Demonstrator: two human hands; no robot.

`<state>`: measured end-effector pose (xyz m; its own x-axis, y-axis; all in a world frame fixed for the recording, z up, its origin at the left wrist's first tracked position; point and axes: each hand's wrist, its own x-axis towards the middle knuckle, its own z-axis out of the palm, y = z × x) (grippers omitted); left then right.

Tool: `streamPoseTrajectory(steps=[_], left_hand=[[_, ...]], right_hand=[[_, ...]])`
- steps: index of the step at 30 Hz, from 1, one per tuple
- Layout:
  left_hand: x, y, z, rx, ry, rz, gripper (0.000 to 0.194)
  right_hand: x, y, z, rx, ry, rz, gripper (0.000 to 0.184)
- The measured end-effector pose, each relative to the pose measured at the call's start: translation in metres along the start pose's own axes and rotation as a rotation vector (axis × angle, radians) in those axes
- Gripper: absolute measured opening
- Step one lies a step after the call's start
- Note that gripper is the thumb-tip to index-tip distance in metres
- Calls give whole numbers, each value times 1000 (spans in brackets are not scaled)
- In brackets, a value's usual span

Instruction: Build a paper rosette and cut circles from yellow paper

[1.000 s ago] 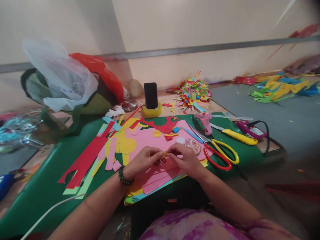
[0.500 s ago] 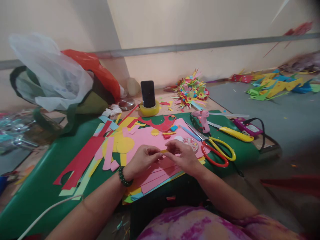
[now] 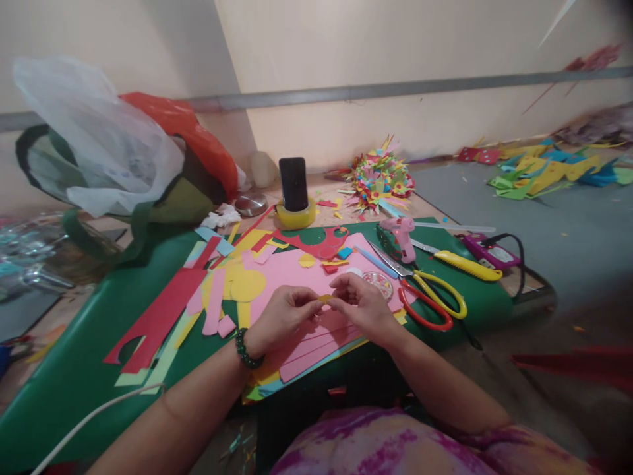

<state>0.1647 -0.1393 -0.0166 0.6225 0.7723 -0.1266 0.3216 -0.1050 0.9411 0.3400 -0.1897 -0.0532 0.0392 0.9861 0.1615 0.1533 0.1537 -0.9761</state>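
Between the fingertips of both hands is a small yellow paper piece, partly covered by the fingers. My left hand, with a dark green bead bracelet at the wrist, pinches its left end. My right hand pinches the right end. Both hands are just above a stack of pink paper sheets. Past the right hand lie a round clear case and scissors with one red and one yellow handle. Small yellow, red and blue paper bits are beyond the fingers.
A pink glue gun, a yellow cutter knife and a purple box with a cable lie to the right. A phone stands in a yellow tape roll. Red paper strips spread leftward; bags stand behind them.
Slightly more of the yellow paper piece shows between the fingertips, which have moved a little apart. Both hands otherwise stay in place.
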Motion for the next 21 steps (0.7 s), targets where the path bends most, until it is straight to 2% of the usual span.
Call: streamPoseTrajectory(steps=[6, 9, 12, 16, 21], left_hand=[[-2, 4, 1, -48, -12, -71, 34], [-3, 6, 1, -37, -20, -55, 36], [-2, 7, 2, -14, -17, -26, 37], [-1, 5, 3, -80, -15, -89, 40], [0, 4, -5, -97, 11, -85, 40]], right_hand=[[0, 0, 3, 14, 33, -4, 24], [-1, -2, 3, -4, 26, 2, 24], [-2, -4, 3, -32, 16, -5, 23], [-1, -6, 2, 0, -13, 7, 23], [-3, -9, 0, 36, -58, -45, 15]])
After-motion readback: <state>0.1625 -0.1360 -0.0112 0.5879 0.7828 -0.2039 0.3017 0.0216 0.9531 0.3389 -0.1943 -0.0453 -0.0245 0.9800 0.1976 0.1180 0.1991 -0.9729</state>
